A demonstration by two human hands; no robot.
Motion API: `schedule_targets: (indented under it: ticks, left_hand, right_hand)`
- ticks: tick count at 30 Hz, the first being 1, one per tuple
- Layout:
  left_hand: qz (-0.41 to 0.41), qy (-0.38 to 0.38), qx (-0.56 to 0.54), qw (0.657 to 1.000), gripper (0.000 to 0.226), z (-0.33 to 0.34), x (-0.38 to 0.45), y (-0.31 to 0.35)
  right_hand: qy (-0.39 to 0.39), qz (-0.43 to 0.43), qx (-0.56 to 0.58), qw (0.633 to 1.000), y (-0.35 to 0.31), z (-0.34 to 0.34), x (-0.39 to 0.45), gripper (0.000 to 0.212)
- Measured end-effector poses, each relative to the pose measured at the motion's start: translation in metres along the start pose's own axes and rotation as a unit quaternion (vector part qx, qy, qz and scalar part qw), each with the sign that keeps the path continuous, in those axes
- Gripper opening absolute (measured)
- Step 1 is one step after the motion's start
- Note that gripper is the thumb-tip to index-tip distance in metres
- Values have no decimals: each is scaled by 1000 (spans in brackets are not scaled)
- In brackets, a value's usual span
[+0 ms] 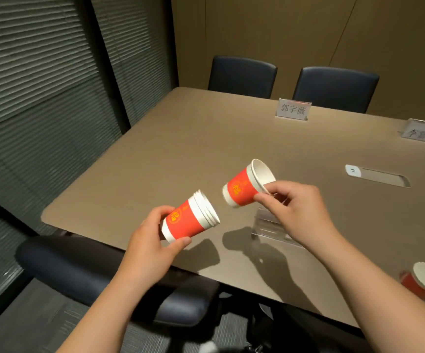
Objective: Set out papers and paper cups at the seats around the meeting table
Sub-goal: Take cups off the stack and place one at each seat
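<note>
Now the left hand (153,238) wraps the nested cup stack (191,220) at lower centre, while the right hand (295,205) pinches the rim of a single cup (244,187), tilted above the table (181,149). Such a light rim pinch could let it slip or topple when set down near the clear stand (270,225).

I see red paper cups with white bands and gold emblems: a stack (190,218) and a single cup (247,184) over the tan table (181,138), with dark navy chairs (242,76) behind it.
</note>
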State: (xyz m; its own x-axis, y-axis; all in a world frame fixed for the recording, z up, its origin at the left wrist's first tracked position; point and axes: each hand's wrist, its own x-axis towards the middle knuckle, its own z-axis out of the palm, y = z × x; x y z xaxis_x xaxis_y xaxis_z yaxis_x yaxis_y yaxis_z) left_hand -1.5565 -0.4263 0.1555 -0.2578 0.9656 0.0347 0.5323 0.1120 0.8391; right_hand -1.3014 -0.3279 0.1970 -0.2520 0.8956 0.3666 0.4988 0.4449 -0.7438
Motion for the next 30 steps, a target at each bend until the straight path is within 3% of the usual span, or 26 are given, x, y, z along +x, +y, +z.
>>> schedule_targets:
  ticks: [3, 7, 12, 15, 18, 20, 24, 26, 30]
  left_hand:
    - [-24, 0, 1, 1000, 54, -14, 18, -20]
    - [-40, -23, 5, 999, 55, -27, 42, -39]
    - [-47, -66, 7, 997, 56, -39, 71, -60]
    - [-56, -71, -9, 996, 54, -46, 86, -76]
    - [-40, -79, -21, 996, 56, -57, 96, -89]
    - [-27, -76, -30, 996, 57, -70, 104, -100]
    - [-25, -87, -85, 992, 52, -112, 116, -135]
    - [-10, -84, -87, 993, 55, -145, 116, -155]
    - [15, -78, -97, 992, 59, -228, 112, -192]
  right_hand:
    - [-23, -50, -139, 989, 38, 49, 18, 9]
    - [-124, -4, -268, 955, 85, 116, 20, 10]
    - [-248, 95, -332, 905, 115, 165, 22, 22]
    - [-285, 116, -357, 882, 124, 175, 23, 24]
    - [-281, 154, -328, 889, 115, 168, 27, 50]
    - [-230, 166, -307, 908, 99, 162, 31, 59]
    - [-110, 109, -154, 976, 14, 189, 45, 22]
    - [-136, 104, -40, 984, -52, 227, 57, 16]
    - [-239, 113, 85, 961, -161, 315, 78, 15]
